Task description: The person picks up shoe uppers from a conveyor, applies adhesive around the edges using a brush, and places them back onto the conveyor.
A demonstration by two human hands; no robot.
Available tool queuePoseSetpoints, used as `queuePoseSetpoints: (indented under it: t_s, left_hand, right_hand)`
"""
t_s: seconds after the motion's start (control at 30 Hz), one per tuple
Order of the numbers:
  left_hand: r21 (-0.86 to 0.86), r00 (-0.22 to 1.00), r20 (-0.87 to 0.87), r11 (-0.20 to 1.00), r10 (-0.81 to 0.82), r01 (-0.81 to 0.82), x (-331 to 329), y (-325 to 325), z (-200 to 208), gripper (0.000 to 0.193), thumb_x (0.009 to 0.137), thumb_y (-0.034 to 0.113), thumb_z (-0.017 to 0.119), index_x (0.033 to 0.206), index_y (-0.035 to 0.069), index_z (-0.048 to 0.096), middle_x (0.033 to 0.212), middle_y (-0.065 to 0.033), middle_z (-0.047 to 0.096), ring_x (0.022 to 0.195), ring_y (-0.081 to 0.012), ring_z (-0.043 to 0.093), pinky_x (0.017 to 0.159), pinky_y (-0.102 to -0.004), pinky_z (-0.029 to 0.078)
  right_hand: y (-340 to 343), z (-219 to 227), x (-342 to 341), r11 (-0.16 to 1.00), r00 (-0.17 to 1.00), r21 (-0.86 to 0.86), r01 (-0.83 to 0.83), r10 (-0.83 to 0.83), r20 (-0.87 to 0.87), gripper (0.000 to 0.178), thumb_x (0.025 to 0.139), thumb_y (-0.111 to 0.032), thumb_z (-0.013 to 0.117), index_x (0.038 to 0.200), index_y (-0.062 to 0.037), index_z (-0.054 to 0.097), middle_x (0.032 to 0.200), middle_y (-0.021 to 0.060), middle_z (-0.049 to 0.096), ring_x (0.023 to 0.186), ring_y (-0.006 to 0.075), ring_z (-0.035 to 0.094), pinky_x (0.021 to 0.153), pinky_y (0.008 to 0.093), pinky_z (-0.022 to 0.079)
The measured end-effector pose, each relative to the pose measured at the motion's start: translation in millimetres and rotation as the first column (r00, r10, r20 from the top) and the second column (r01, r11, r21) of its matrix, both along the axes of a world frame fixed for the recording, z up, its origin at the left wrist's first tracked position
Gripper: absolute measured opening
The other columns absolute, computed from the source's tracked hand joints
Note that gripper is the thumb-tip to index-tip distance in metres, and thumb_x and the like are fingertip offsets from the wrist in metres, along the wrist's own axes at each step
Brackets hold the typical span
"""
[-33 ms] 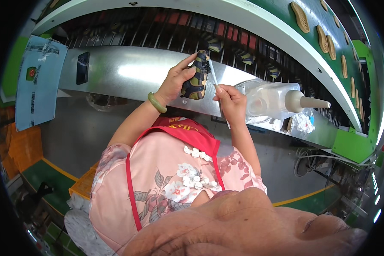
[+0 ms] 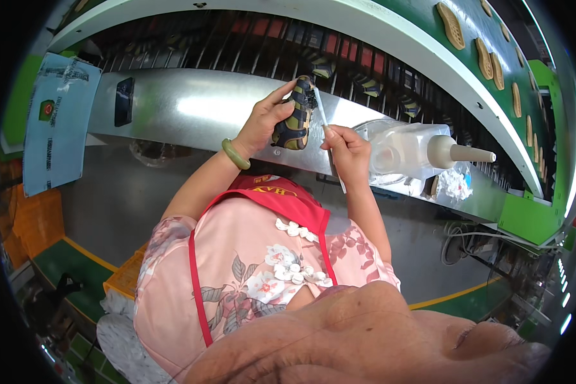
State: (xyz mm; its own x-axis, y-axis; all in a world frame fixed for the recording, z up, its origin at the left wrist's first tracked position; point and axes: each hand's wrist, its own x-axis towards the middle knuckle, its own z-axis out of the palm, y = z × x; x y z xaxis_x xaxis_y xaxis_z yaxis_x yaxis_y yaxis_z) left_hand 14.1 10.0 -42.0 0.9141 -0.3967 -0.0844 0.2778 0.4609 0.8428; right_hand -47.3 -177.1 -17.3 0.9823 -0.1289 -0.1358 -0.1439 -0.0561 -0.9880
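My left hand (image 2: 265, 127) holds a small sandal-like shoe (image 2: 292, 123) in dark blue and olive over the metal ledge. The fingers wrap its far side and the thumb presses on its face. In my right hand (image 2: 347, 150), a slim white-handled brush (image 2: 320, 107) is pinched between thumb and fingers. Its head meets the right edge of the shoe near the upper end, where a dark patch, seemingly bristles, shows. The sole side of the shoe is mostly hidden.
A translucent squeeze bottle (image 2: 406, 152) with a beige nozzle lies right of my right hand, near crumpled white material (image 2: 455, 184). On the ledge (image 2: 166, 96) lies a dark phone (image 2: 124, 102); a blue box (image 2: 61, 125) stands left. Beyond, shoes (image 2: 367, 85) sit on rollers, soles (image 2: 451, 27) on a green belt.
The brush head has shifted very slightly to the right at the shoe's edge. My left hand and the shoe look nearly unchanged.
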Motion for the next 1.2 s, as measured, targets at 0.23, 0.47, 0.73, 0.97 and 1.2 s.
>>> queuePoseSetpoints:
  t_s: [0.23, 0.47, 0.73, 0.97, 1.2]
  left_hand:
    - [-0.023, 1.0, 0.002, 0.999, -0.024, 0.024, -5, 3, -1, 0.053, 0.09, 0.018, 0.054, 0.137, 0.001, 0.037, 0.116, -0.0103, 0.057, 0.098, -0.0114, 0.058, 0.086, -0.0254, 0.047]
    - [-0.087, 0.995, -0.062, 0.994, -0.076, 0.071, -6, 9, -3, 0.052, 0.091, 0.021, 0.054, 0.135, 0.0, 0.038, 0.118, -0.0126, 0.057, 0.099, -0.0146, 0.059, 0.083, -0.0265, 0.05]
    - [-0.096, 0.996, -0.086, 0.995, -0.016, 0.008, -11, 7, -2, 0.047, 0.094, 0.022, 0.047, 0.133, -0.003, 0.039, 0.122, -0.0125, 0.054, 0.102, -0.0147, 0.059, 0.087, -0.0272, 0.049]
    - [-0.177, 0.977, -0.21, 0.984, -0.031, -0.007, -8, 9, 0, 0.044, 0.094, 0.024, 0.047, 0.13, -0.002, 0.044, 0.114, -0.0106, 0.058, 0.094, -0.014, 0.06, 0.081, -0.0267, 0.051]
    - [-0.178, 0.94, -0.34, 0.982, -0.002, -0.062, -5, 10, -7, 0.039, 0.093, 0.028, 0.049, 0.119, -0.001, 0.052, 0.101, -0.0079, 0.062, 0.082, -0.0125, 0.062, 0.068, -0.0265, 0.054]
  right_hand:
    - [-3, 0, 10, 0.987, 0.996, -0.138, 0.077, -0.071, 0.051, 0.017, 0.082, -0.012, 0.068, 0.091, 0.0019, 0.068, 0.067, 0.0037, 0.063, 0.063, 0.0073, 0.057, 0.06, 0.0207, 0.045]
    - [-15, 0, 18, 0.971, 0.997, -0.235, 0.038, -0.02, 0.079, 0.016, 0.076, -0.003, 0.073, 0.089, 0.004, 0.068, 0.078, 0.0045, 0.066, 0.07, 0.0083, 0.059, 0.065, 0.0204, 0.047]
    - [-22, -7, 15, 0.983, 0.998, -0.169, -0.068, 0.069, 0.002, 0.017, 0.071, -0.006, 0.076, 0.086, 0.0005, 0.071, 0.075, 0.0043, 0.068, 0.068, 0.0069, 0.059, 0.064, 0.021, 0.047]
    - [-15, -7, 12, 0.979, 0.995, -0.179, -0.098, 0.092, -0.043, 0.015, 0.071, 0.0, 0.075, 0.086, 0.0032, 0.069, 0.076, 0.0057, 0.067, 0.068, 0.0089, 0.06, 0.064, 0.0209, 0.047]
    - [-7, -4, 1, 0.966, 0.988, -0.233, -0.112, 0.085, -0.126, 0.016, 0.072, -0.002, 0.075, 0.086, 0.0026, 0.069, 0.075, 0.0046, 0.067, 0.068, 0.0084, 0.059, 0.062, 0.0204, 0.047]
